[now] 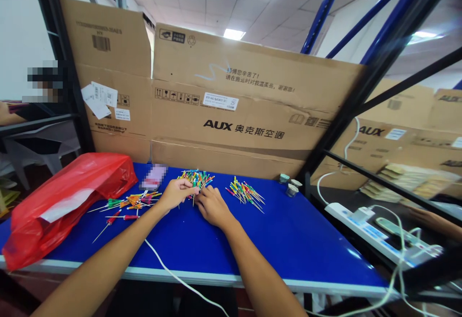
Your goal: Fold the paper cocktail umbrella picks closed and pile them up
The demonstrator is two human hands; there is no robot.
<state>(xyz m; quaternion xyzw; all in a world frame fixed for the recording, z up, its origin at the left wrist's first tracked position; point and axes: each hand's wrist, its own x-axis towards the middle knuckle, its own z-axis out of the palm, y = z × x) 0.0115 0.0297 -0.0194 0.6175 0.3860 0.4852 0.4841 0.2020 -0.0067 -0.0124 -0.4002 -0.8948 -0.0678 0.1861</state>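
A dense heap of thin metal pins with coloured handles (197, 179) lies at the far middle of the blue table (288, 244). My left hand (176, 194) and my right hand (212, 206) meet at its near edge, with their fingertips in or against the pins. Whether either hand grips any pins is hidden. A smaller bundle of similar pins (245, 194) lies to the right of my right hand. To the left of my left hand is a loose spread of pins (133, 203), and red-handled ones (121, 217) lie nearest the table's front.
A red plastic bag (65, 206) lies at the table's left end, beside a blurred pink item (154, 176). Small metal cups (288, 184) stand at the far right. A white cable (173, 273) crosses the front edge. A co-worker's forearm (436, 220) lies beyond a power strip (364, 225).
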